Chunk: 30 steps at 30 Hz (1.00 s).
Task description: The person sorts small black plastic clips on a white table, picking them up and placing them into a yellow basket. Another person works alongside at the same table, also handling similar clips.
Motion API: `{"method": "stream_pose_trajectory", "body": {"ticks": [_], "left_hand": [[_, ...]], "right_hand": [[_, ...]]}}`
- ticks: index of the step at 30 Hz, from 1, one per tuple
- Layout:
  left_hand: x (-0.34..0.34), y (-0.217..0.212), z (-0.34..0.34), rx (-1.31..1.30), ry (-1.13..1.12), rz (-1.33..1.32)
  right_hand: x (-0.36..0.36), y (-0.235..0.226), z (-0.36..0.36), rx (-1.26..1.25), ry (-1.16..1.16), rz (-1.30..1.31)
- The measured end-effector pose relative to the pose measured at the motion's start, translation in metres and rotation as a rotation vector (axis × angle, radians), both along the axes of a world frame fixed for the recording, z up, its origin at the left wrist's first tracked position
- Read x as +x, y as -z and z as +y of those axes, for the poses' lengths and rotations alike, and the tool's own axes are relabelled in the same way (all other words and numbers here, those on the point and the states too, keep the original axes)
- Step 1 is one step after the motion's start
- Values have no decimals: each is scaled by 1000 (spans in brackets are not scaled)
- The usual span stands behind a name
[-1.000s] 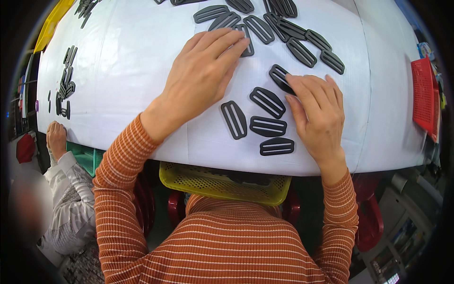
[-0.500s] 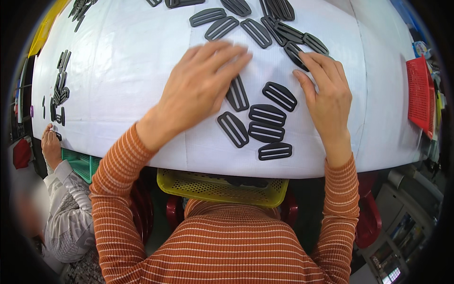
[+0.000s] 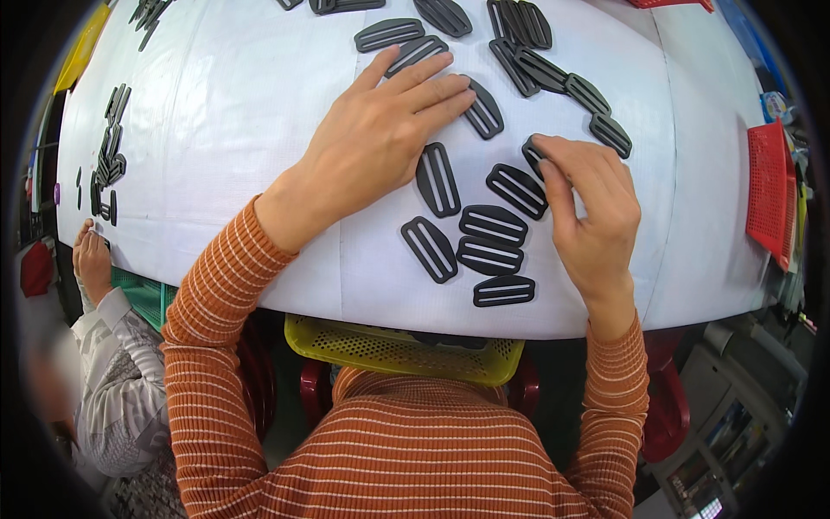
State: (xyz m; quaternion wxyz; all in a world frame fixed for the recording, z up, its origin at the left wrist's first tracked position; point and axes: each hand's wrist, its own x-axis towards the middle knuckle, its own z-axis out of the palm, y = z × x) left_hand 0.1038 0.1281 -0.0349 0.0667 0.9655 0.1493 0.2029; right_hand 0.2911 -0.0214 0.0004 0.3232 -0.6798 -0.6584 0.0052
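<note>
Above the centre of the frame, the left hand [image 3: 376, 130] lies palm down with its fingers spread, the fingertips over the edges of two dark buckles [image 3: 486, 112]; whether they press on them cannot be told. Right of centre, the right hand [image 3: 596, 203] is closed, thumb and forefinger pinching a matte black buckle [image 3: 532, 154] that they partly cover. The two hands are well apart.

Between and below them, six loose buckles [image 3: 493, 227] lie flat, each a smooth, plastic-looking oblong with tapered ends and two long parallel slots. More buckles [image 3: 540, 71] overlap along the top of the frame, and a smaller pile [image 3: 108, 160] sits at the left. All rest on a glossy white surface [image 3: 259, 112] with faint creases.

Ribbed orange sleeves [image 3: 229, 285] with thin white stripes rise from the lower edge. A yellow perforated basket [image 3: 398, 350] shows at bottom centre, a red mesh basket [image 3: 769, 190] at the right edge, and a co-worker's hand [image 3: 92, 259] at the left, near a green basket [image 3: 147, 294].
</note>
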Motion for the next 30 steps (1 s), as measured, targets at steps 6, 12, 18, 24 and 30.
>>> {"method": "stream_pose_trajectory", "body": {"ticks": [6,12,18,24,30], "left_hand": [[12,-4,5,-75,-57,-162],[8,6,0,-100,-26,-181],[21,-3,-6,-82,31,-170],[18,6,1,-253,105,8],[24,1,5,-304,113,7]], "right_hand": [[-29,-71,-68,710,-112,774],[-59,-122,-71,928,-494,656],[-52,-88,-75,855,-592,854],[-4,-19,-43,7,-140,227],[3,1,-24,-247,-170,-184]]}}
